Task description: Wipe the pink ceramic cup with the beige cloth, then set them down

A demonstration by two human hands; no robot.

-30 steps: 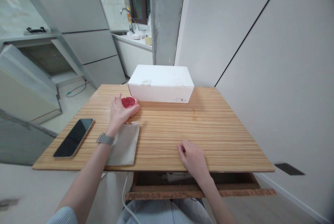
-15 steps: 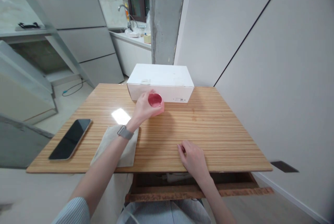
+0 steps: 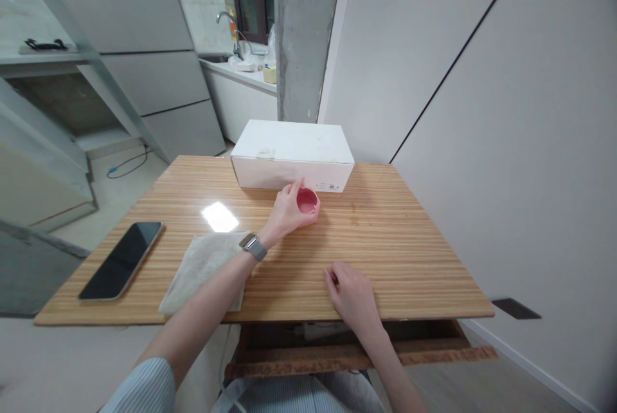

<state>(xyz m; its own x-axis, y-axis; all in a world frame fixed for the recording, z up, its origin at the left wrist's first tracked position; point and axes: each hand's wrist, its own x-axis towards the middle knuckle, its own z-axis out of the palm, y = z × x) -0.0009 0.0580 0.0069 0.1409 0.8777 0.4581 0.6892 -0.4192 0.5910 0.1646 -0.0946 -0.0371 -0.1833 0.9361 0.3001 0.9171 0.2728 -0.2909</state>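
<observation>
My left hand is wrapped around a small pink cup, thumb on the near side and fingers on the far side. The cup's open mouth faces up and toward me, and its inside is pink as well. It is just in front of the white box; I cannot tell whether its base touches the table. Near the table's front edge, my right hand rests with its fingers curled in and nothing visible in them. Beneath my left forearm lies a folded grey-beige cloth.
A black-screened phone lies at the left of the wooden table. Below the front edge, a wooden drawer stands pulled out. A concrete pillar and a sink counter are behind.
My left hand has carried the pink cup to the right and slightly nearer me. My right hand stays in place on the table. The view has shifted slightly.
</observation>
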